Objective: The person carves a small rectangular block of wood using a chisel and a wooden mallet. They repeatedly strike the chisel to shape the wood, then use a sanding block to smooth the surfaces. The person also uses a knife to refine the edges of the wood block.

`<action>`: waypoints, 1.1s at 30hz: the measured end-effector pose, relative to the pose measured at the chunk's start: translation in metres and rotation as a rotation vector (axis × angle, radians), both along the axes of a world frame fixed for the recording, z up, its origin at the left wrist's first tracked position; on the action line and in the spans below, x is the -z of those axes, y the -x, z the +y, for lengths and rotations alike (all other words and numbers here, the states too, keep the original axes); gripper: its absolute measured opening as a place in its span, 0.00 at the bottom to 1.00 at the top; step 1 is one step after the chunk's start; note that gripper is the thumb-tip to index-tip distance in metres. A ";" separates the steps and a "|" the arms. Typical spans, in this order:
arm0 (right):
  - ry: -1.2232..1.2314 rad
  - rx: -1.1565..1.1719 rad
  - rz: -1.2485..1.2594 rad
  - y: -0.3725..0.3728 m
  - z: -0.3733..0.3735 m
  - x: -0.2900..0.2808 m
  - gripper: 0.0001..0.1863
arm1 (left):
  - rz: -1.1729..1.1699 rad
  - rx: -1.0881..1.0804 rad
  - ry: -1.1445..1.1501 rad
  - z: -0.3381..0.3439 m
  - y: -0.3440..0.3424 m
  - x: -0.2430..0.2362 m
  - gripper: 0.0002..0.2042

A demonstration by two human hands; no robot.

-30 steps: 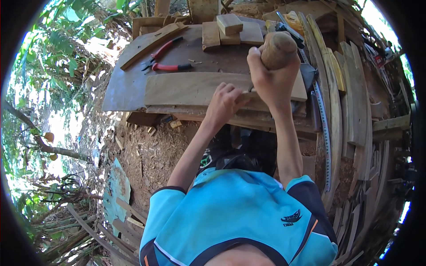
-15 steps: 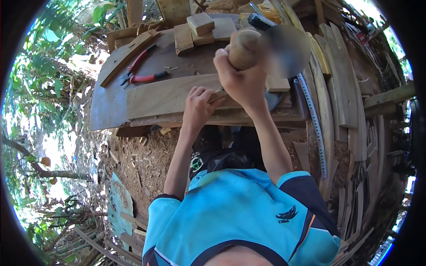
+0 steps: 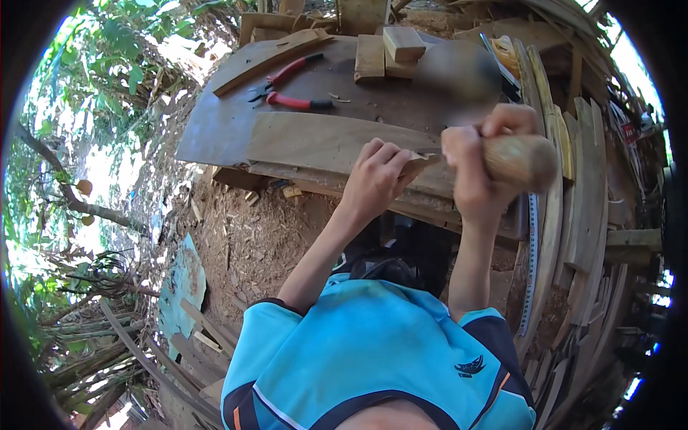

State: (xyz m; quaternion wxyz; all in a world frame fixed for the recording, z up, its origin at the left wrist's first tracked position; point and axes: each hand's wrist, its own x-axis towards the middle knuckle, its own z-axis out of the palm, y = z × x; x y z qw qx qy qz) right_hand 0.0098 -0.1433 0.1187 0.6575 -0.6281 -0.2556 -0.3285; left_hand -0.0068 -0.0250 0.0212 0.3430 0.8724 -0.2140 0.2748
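Left hand: fingers and thumb pinched together on a small, light-brown piece of wood, its free end pointing toward the other hand. The piece lies over the near side of a long, flat, brown wooden board – presumably so the board backs it.

Right hand: closed around a thick, pale-brown, round-ended wooden handle. The full-fist hold would suit force and control at the wrist. What the handle carries is mostly hidden; whether it touches the piece cannot be told.

Beyond the board, red-handled pliers with black grip ends rest spread on the grey-brown tabletop, seemingly set aside within reach. Pale rectangular wooden blocks are stacked at the far side. A silver measuring tape runs down the right.

Against the frame half a second earlier: the handle's round end, then upward, now tips to the right; the right fist sits lower relative to the left hand. Pliers and blocks – unmoved on the tabletop.
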 end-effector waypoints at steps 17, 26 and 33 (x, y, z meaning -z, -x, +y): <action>0.901 0.174 0.205 0.001 -0.082 0.109 0.21 | 0.147 -0.031 -0.223 0.010 0.010 0.018 0.20; 1.133 -0.089 0.331 0.001 -0.085 0.089 0.29 | 0.161 -0.044 -0.226 0.009 0.002 0.022 0.17; 1.046 -0.044 0.392 0.001 -0.085 0.068 0.22 | 0.184 -0.055 -0.188 0.009 0.003 0.024 0.15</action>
